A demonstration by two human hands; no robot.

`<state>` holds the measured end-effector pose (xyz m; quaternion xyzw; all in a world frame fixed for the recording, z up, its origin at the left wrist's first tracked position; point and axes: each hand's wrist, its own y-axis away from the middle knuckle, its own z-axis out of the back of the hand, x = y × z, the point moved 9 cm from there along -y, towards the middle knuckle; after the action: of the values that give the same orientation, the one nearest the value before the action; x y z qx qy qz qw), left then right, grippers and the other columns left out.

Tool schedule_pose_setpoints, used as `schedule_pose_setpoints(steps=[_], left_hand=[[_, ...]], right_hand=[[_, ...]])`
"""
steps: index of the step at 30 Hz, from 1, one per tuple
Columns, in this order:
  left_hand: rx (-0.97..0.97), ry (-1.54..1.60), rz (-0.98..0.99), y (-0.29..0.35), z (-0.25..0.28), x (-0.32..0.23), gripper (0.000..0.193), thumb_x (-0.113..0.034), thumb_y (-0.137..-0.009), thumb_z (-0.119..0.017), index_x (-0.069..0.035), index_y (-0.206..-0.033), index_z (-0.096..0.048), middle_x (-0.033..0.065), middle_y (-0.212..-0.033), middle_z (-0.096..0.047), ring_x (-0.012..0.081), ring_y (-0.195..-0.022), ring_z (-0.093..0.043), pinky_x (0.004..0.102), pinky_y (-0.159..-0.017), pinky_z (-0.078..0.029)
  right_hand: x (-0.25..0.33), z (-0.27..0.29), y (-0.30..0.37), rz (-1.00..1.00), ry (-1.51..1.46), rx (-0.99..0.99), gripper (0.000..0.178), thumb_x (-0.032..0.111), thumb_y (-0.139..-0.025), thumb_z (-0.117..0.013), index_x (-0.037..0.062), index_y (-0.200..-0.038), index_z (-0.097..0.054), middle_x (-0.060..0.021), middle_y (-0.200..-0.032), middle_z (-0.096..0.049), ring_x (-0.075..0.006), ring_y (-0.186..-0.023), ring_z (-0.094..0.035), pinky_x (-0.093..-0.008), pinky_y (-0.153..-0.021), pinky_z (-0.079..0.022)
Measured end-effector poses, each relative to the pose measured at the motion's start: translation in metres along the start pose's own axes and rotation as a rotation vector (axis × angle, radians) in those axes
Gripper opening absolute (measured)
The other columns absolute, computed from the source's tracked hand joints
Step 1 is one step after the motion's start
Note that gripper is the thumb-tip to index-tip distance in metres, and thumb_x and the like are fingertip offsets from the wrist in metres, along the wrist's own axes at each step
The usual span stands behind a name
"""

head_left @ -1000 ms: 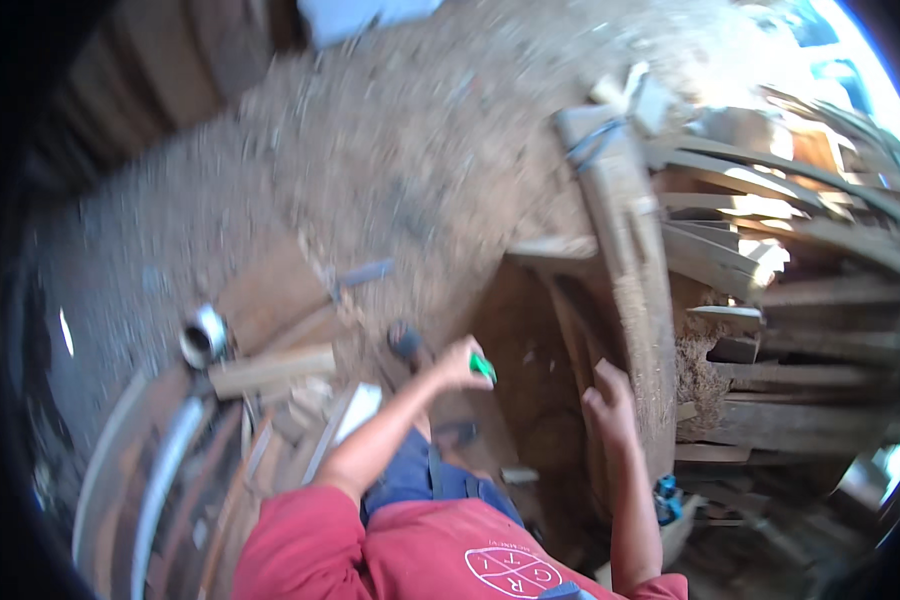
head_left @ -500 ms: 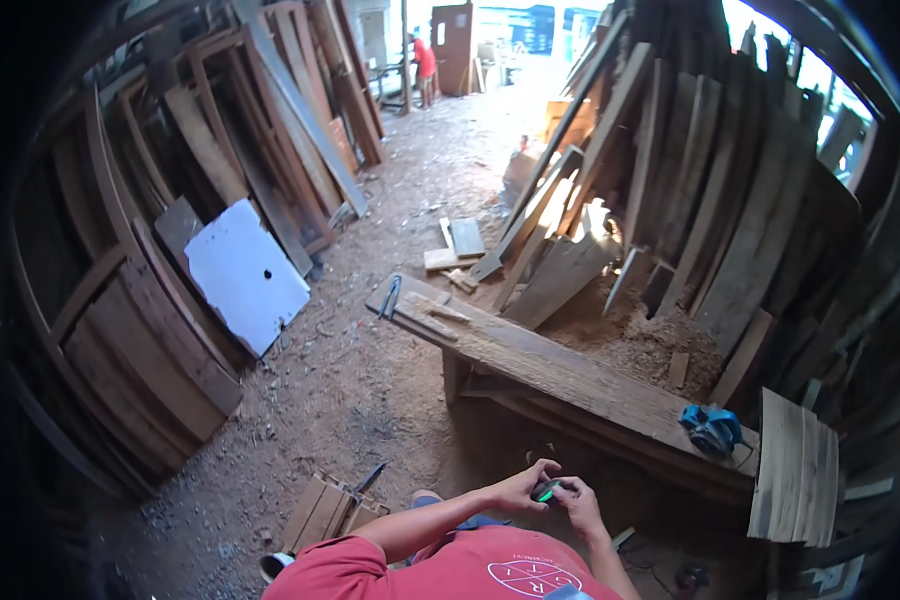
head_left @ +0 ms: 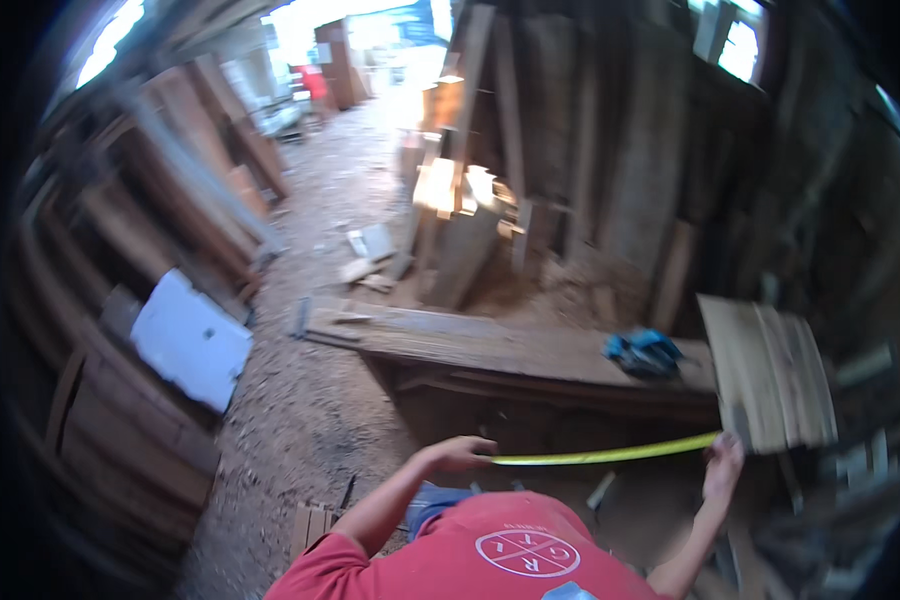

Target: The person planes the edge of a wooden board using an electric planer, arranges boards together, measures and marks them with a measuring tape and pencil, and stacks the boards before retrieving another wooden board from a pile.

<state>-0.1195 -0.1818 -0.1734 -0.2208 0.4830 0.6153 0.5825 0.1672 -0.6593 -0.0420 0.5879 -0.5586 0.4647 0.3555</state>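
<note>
A yellow measuring tape (head_left: 600, 457) is stretched, slightly bowed, between my two hands in front of the bench. My left hand (head_left: 455, 453) is closed around its left end. At the other end my right hand (head_left: 724, 468) grips the tape beside the lower left corner of a stack of pale boards (head_left: 770, 375). Blur hides which hand has the case. Beyond the tape stands a long wooden workbench (head_left: 470, 338). A blue power tool (head_left: 643, 353) rests on its right part, and a dark clamp-like tool (head_left: 302, 318) is at its left end.
Timber planks (head_left: 630, 140) lean along the right side, with more boards (head_left: 160, 400) and a white panel (head_left: 192, 340) on the left. Small wood pieces (head_left: 370, 245) lie on the littered floor beyond the bench. A person in red (head_left: 312, 82) is far back.
My hands have moved apart, the right one toward the pale boards, drawing out the yellow tape between them. The view has swung to the right.
</note>
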Motion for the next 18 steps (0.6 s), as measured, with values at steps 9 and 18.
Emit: schedule_pose_setpoints(steps=[9, 18], left_hand=[[-0.235, 0.002, 0.196, 0.0, 0.006, 0.009, 0.022, -0.023, -0.091, -0.073, -0.002, -0.094, -0.073, 0.0069, -0.088, -0.064, 0.0162, -0.086, -0.062, 0.0329, -0.074, -0.049], [-0.07, 0.19, 0.275, -0.16, -0.006, -0.001, 0.017, -0.02, -0.092, -0.074, -0.002, -0.093, -0.074, 0.0028, -0.086, -0.063, 0.0108, -0.08, -0.059, 0.0285, -0.072, -0.047]], right_hand=[[-0.039, -0.002, -0.061, -0.076, 0.036, -0.348, 0.023, 0.018, -0.095, -0.061, 0.0057, -0.115, -0.064, -0.0036, -0.086, -0.069, -0.0145, -0.074, -0.069, -0.0298, -0.069, -0.056], [-0.191, -0.109, -0.016, -0.518, 0.098, 0.411, 0.052, 0.046, -0.108, -0.052, -0.0021, -0.115, -0.072, -0.0049, -0.082, -0.07, -0.0131, -0.071, -0.068, -0.0272, -0.075, -0.053]])
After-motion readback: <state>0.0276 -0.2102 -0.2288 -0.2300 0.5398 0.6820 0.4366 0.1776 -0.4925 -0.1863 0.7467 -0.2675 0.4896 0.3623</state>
